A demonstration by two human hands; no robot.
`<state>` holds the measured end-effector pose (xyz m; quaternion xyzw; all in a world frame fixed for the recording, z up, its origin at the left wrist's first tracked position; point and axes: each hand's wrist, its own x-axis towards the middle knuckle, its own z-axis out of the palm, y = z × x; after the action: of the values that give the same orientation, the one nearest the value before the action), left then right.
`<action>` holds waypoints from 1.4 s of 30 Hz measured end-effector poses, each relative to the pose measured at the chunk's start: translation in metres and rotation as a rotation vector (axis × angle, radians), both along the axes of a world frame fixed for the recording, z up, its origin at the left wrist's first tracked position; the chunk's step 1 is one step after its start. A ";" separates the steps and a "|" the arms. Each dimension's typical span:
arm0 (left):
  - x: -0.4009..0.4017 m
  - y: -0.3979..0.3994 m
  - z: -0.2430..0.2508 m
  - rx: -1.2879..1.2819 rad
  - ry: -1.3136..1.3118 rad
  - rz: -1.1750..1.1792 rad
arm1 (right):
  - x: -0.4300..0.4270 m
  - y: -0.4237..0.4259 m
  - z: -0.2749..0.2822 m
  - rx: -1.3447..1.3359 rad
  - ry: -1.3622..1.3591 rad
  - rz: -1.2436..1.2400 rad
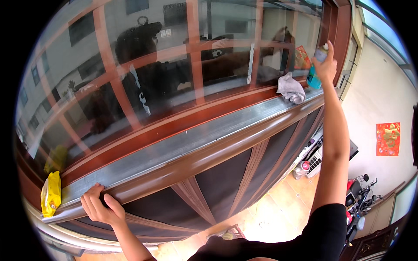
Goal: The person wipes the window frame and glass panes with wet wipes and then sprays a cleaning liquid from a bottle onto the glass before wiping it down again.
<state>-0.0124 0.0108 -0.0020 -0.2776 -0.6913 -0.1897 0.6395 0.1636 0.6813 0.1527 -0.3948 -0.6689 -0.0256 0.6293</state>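
Observation:
In the head view my right hand (326,67) grips a blue spray can (314,78), its index finger up at the white nozzle. The can is near the right end of the window pane (225,65). A crumpled light grey cloth (290,88) lies on the metal sill (209,129), just left of the can. My left hand (102,205) rests over the brown rounded edge (183,174) of the sill at the left, with its thumb apart from the fingers and nothing held. Beyond it a yellow pack of wipes (51,194) stands at the sill's left end.
White streaky residue (139,89) marks the glass, which also carries reflections. Dark panels with brown strips (225,177) hang below the sill. Far beneath are a tiled floor (277,208), a motorcycle (356,195) and a plastic jar (300,170) with a red lid. A red decoration (388,139) hangs on the right wall.

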 end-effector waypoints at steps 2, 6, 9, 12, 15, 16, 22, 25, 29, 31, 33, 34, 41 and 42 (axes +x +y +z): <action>0.000 0.001 0.000 -0.001 0.008 0.015 | 0.017 -0.023 0.019 0.157 -0.040 0.110; -0.004 0.012 -0.001 0.012 0.018 -0.010 | 0.044 -0.144 0.034 0.221 0.006 0.467; -0.005 0.002 -0.003 0.007 0.034 0.022 | 0.020 -0.182 0.009 0.076 -0.053 0.960; -0.006 0.005 -0.001 0.005 0.036 0.004 | 0.005 -0.210 -0.009 -0.216 -0.146 1.165; -0.006 0.003 0.000 0.012 0.044 0.000 | -0.002 -0.222 -0.009 -0.445 -0.167 1.190; -0.006 0.004 0.000 0.014 0.044 0.002 | -0.005 -0.218 -0.008 -0.441 -0.170 1.184; -0.004 0.005 0.001 0.023 0.032 0.008 | -0.027 -0.199 0.010 -0.426 -0.179 1.148; -0.004 0.003 -0.001 0.023 0.018 0.012 | -0.031 -0.203 0.016 -0.417 -0.200 1.109; -0.003 0.003 0.000 0.021 0.033 0.004 | -0.032 -0.206 0.020 -0.424 -0.229 1.107; -0.003 0.003 -0.003 0.017 -0.002 0.007 | -0.030 -0.208 0.021 -0.410 -0.227 1.081; -0.003 0.003 -0.003 0.020 -0.002 0.007 | -0.031 -0.207 0.021 -0.402 -0.232 1.088; -0.003 0.003 -0.002 0.022 0.000 0.006 | -0.031 -0.207 0.021 -0.395 -0.234 1.096; -0.005 0.006 0.001 0.033 0.056 0.005 | -0.027 -0.207 0.020 -0.338 -0.243 1.104; -0.004 0.007 0.001 0.034 0.054 0.005 | -0.027 -0.206 0.020 -0.331 -0.242 1.107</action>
<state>-0.0167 0.0175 -0.0007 -0.2703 -0.6710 -0.1923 0.6631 0.1367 0.4748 0.1728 -0.0741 -0.8377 0.3664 0.3982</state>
